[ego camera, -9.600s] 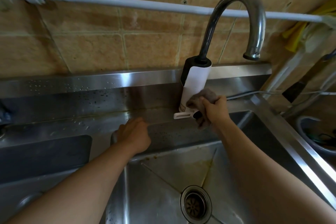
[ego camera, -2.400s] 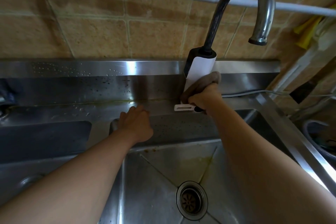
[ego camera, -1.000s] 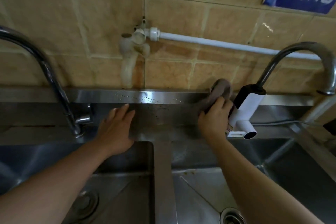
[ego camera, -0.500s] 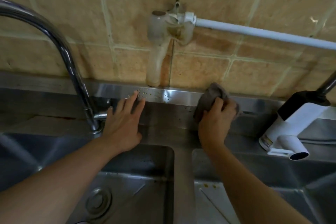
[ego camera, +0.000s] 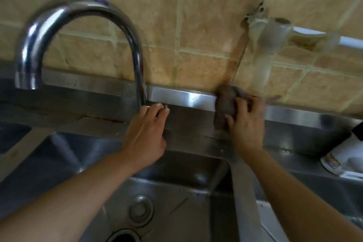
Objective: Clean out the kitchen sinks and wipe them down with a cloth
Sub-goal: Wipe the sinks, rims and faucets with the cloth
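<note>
My right hand (ego camera: 245,122) gripped the crumpled brown cloth (ego camera: 225,104) against the long steel backsplash ledge (ego camera: 176,95), which ran leftward toward my left hand (ego camera: 146,133), fingers loosely curled at the chrome gooseneck tap (ego camera: 82,31).

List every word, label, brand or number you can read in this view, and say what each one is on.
No text can be read in this frame.
The white faucet heater at the right edge carries a small label: too small and blurred to read.
The chrome faucet, wall tiles, cloth and steel sink show no visible markings.
</note>
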Tool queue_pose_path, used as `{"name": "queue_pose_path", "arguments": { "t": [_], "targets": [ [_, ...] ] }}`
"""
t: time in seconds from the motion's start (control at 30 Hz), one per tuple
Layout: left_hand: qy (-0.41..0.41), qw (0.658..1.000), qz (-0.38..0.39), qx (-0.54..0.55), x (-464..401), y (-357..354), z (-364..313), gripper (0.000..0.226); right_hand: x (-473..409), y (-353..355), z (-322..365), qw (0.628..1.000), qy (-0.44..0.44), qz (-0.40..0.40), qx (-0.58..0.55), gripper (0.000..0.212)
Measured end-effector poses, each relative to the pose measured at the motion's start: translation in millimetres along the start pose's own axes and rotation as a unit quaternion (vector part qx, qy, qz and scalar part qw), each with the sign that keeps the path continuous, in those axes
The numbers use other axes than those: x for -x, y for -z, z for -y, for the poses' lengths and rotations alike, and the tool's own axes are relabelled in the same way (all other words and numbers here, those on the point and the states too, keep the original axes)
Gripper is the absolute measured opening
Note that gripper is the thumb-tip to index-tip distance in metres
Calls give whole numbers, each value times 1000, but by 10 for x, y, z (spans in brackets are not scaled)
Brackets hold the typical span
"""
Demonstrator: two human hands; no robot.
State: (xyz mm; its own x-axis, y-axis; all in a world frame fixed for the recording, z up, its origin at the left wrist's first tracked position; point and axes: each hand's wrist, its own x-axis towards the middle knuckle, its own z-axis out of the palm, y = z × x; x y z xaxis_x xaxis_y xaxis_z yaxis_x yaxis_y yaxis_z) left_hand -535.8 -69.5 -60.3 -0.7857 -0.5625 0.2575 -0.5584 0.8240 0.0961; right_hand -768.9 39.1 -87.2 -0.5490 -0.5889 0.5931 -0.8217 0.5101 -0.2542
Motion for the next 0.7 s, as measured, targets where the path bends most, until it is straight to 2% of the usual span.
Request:
{"name": "queue_pose_path", "arguments": {
  "t": [0.07,0.13,0.23,0.33,0.4,0.47,0.5,0.6,0.7],
  "targets": [
    [-7,1000,-11,10,62,35,119,71,48,-52,78,999,-45,-23,-11,44],
    [-9,1000,-21,17,118,68,256,69,30,-189,365,998,-54,-20,-30,32],
    [-8,999,-26,36,203,81,446,67,-1,-398,997,999,21,-20,-42,32],
    [-7,999,-18,34,255,73,571,70,-28,-520,1459,992,118,26,-40,37],
    [-11,999,-15,29,258,56,592,70,-87,-548,1455,986,164,42,-6,39],
    [-16,999,-4,28,258,25,569,70,-112,-528,1215,984,174,35,8,34],
    [-17,999,0,34,261,4,549,70,-81,-494,1057,988,151,30,6,29],
    [-26,999,7,47,249,-65,481,72,93,-361,522,1000,5,-8,-7,17],
    [-49,998,3,44,183,-98,404,72,241,-277,418,994,-105,-13,4,28]
  ]
}}
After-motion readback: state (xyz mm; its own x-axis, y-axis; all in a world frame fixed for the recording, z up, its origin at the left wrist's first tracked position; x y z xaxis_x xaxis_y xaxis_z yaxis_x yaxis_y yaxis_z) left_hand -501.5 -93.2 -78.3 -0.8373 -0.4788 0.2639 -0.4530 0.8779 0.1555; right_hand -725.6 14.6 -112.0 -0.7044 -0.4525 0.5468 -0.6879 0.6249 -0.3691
